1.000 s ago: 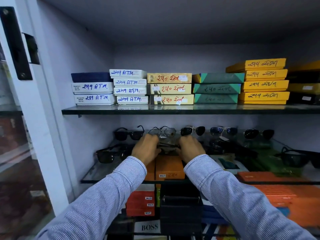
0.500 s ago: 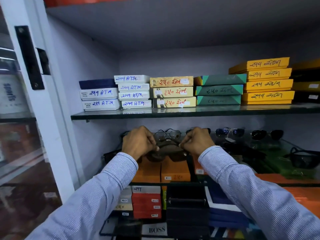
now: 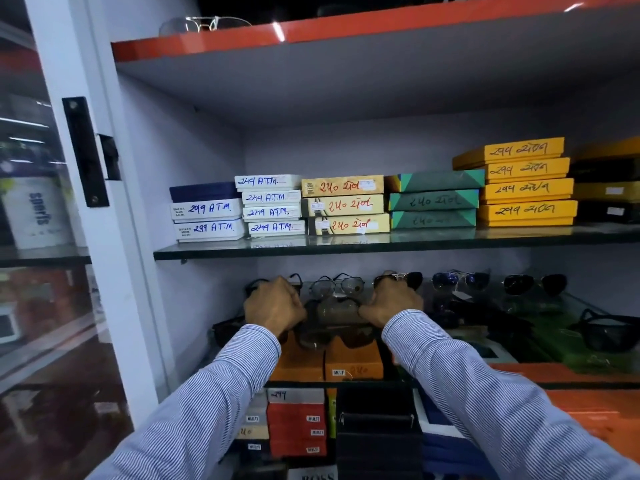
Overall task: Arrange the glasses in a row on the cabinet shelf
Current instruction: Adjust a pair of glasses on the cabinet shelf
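My left hand and my right hand each grip one side of a pair of brown-tinted sunglasses, held in front of the lower glass shelf. Behind them a row of glasses stands along the back of that shelf: clear-lens aviators, blue-lens sunglasses and dark sunglasses. More dark sunglasses lie at the left and far right of the shelf. My knuckles hide parts of two pairs in the back row.
Stacks of labelled boxes fill the upper glass shelf. Orange boxes sit below the lower shelf, with red and black boxes under them. A white cabinet frame stands at left. Clear glasses rest on the orange top shelf.
Both hands have lifted the brown sunglasses slightly off the shelf and toward me. The view has tilted up, revealing the orange top shelf.
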